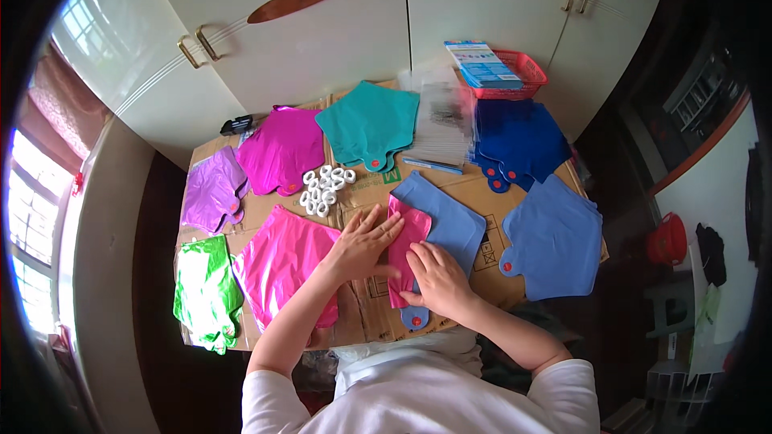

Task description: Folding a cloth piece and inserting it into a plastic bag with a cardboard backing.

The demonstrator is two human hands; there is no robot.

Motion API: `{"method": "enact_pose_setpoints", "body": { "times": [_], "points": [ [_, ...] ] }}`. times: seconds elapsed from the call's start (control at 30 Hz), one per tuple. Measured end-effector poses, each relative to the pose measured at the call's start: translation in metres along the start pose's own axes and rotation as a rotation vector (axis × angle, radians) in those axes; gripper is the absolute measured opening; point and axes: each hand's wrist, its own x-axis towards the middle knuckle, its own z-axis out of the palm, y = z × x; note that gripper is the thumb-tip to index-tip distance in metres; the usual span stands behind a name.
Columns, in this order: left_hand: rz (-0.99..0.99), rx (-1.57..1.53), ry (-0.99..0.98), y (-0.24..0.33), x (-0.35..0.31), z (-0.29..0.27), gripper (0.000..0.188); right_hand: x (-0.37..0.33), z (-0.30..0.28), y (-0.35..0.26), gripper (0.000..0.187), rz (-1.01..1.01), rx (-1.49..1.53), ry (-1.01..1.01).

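Observation:
A folded pink foil balloon (408,233) lies on a flat blue-grey foil balloon (458,225), whose tab with a red dot (416,320) sticks out at the near end. My left hand (363,243) rests on the pink foil's left edge with its fingers stretched out. Lower down, my right hand (438,277) lies on the pink foil's right side, fingers extended and slightly bent. Left of my left hand is a stack of shiny pink foil balloons (281,265). Small white rings (324,189), probably ribbon rolls, sit in a group beyond it.
Around the cardboard-covered table (362,313) lie green (205,289), purple (213,193), magenta (281,149), teal (370,120), dark blue (523,141) and blue-grey foil stacks (555,241). Clear plastic bags (442,120) and a red basket (527,72) stand before the white cabinet (322,48).

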Motion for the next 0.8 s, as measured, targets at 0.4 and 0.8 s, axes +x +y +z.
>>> {"method": "enact_pose_setpoints", "body": {
  "times": [0.4, 0.8],
  "points": [
    [-0.052, 0.166, 0.217, -0.029, 0.042, 0.007, 0.060, -0.002, 0.005, 0.005, 0.075, -0.024, 0.028, 0.006],
    [0.138, -0.045, 0.149, 0.019, -0.020, -0.002, 0.108, -0.007, -0.002, 0.016, 0.075, -0.139, 0.140, -0.078]
  ]
}}
